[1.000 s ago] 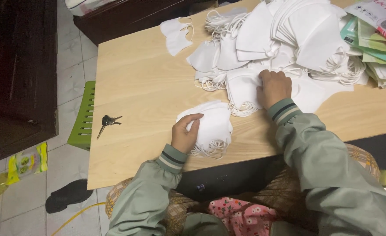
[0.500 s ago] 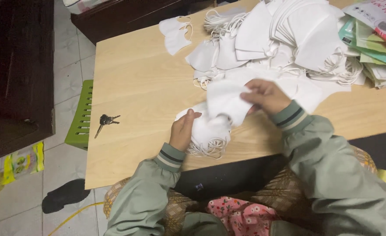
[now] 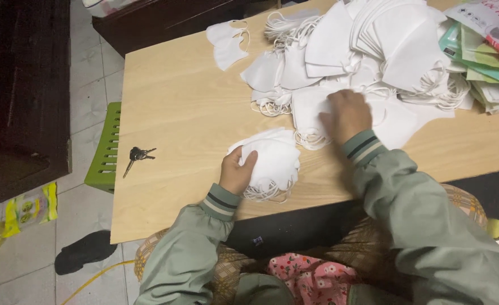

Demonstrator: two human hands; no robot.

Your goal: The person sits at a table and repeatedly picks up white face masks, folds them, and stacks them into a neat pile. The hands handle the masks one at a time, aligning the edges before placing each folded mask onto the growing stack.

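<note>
Fingers of the left hand point(image 3: 237, 172) clasp a small stack of white masks point(image 3: 272, 161) at the table's point(image 3: 170, 101) near edge; farther off, the right hand point(image 3: 346, 114) presses flat, uncurled, on the big mask pile point(image 3: 385, 51).

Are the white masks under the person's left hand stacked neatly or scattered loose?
Stacked. The left hand holds a small pile of white masks lying one on another, ear loops hanging out at its near edge.

White masks point(image 3: 272, 158); pale wood table point(image 3: 176, 107); green stool point(image 3: 107, 148).
</note>
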